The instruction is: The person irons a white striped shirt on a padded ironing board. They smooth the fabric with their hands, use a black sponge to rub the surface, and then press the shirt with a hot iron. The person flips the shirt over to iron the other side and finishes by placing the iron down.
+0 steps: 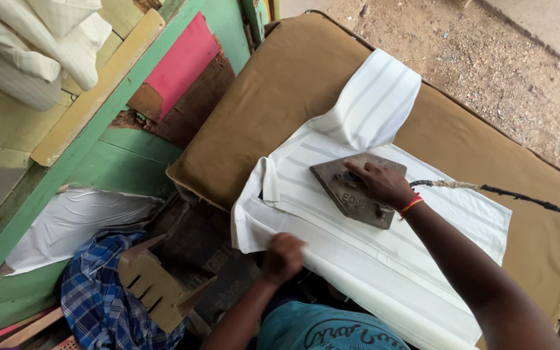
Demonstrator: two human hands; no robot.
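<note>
The handle of the iron is hidden under the right hand, so how the fingers wrap it cannot be seen; only the knuckles and 1 finger stretched toward the pointed nose show. The cord runs off the right edge of the picture. The near part of the shirt is cut off behind the right forearm and the teal sleeve at the bottom.

The iron, a dark flat metal block with a pointed front, sits on the white striped shirt, directly beneath the right hand's palm, nose pointing toward the collar. The left hand rests on the near edge of the shirt, fingers curled and pressed together; whether they pinch the cloth or only press it down cannot be told.

The shirt lies across a table padded in brown cloth, 1 sleeve folded back over the body. To the left stands a green painted wooden shelf with folded white cloth on top, and a blue checked cloth lies bundled below. Bare dirt ground lies beyond the table.
</note>
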